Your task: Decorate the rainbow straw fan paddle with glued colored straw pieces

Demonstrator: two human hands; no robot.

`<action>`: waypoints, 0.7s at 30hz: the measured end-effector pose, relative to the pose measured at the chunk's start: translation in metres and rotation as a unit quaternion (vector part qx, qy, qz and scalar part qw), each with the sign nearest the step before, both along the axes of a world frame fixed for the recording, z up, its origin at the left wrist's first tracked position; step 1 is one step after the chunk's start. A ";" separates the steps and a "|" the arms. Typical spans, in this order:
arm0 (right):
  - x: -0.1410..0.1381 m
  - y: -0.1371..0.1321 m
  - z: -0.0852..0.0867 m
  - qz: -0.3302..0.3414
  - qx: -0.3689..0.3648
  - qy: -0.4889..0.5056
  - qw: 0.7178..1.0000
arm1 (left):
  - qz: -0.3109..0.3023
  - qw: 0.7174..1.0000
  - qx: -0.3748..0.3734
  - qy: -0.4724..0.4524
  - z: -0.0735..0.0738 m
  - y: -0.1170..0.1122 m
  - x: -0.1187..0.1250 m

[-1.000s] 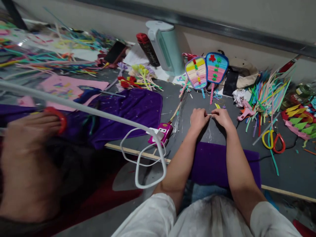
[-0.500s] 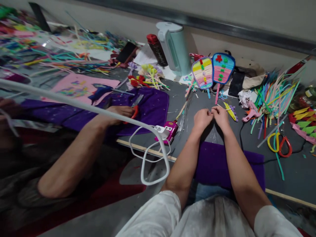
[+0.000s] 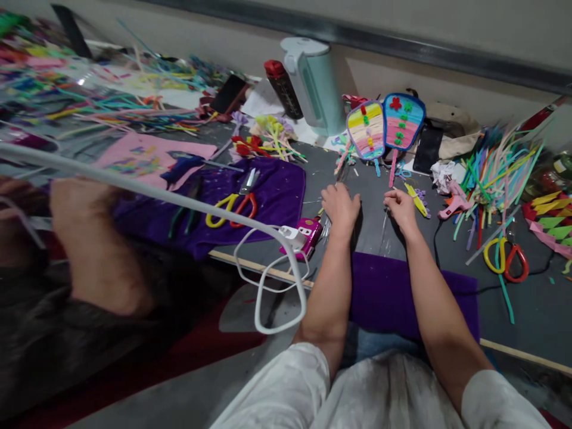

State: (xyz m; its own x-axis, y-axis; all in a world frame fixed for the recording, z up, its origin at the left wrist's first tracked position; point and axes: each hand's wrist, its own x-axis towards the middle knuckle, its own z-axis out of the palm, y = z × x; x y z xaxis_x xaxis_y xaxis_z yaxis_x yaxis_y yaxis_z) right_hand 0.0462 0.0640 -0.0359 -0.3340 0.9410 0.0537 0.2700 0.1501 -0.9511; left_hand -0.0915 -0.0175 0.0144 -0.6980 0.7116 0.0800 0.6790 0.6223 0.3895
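Note:
My left hand (image 3: 340, 205) lies knuckles up on the grey table (image 3: 527, 310), its fingers curled down onto a bundle of thin silvery wires (image 3: 331, 221); what they grip is hidden. My right hand (image 3: 399, 208) is a hand's width to the right, pinched closed on a thin pale wire (image 3: 384, 225) that slants down toward me. Just beyond it lie a yellow craft piece (image 3: 416, 201) and two striped paddle fans (image 3: 384, 126). Both forearms cross a purple cloth (image 3: 402, 292) at the table's near edge.
Another person's arm (image 3: 89, 238) fills the left. Yellow-and-red scissors (image 3: 232, 205) lie on a purple towel (image 3: 277, 196). A pink glue gun (image 3: 306, 235) with a white cable (image 3: 268, 292) sits left of my arm. A kettle (image 3: 313, 83), pipe cleaners (image 3: 496, 167) and more scissors (image 3: 507, 259) lie around.
My hands, together on one thin piece before, have parted: the left moved left onto the wire bundle. The other person's hand left the scissors on the purple towel and drew back.

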 end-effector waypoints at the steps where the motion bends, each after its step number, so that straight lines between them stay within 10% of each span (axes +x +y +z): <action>1: -0.001 -0.001 0.001 0.001 -0.005 -0.007 1.000 | 0.016 1.000 -0.011 0.005 0.000 -0.001 -0.001; 21: -0.001 -0.014 0.019 0.024 0.047 -0.083 0.995 | -0.030 0.998 -0.049 -0.008 -0.002 -0.003 0.000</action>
State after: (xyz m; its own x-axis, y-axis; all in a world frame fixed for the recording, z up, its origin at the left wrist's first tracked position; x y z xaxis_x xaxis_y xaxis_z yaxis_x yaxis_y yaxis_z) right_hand 0.0456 0.0504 -0.0166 -0.3903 0.9171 0.0812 0.4126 0.2531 -0.8750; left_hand -0.0911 -0.0209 0.0126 -0.6549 0.7557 -0.0020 0.7104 0.6165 0.3396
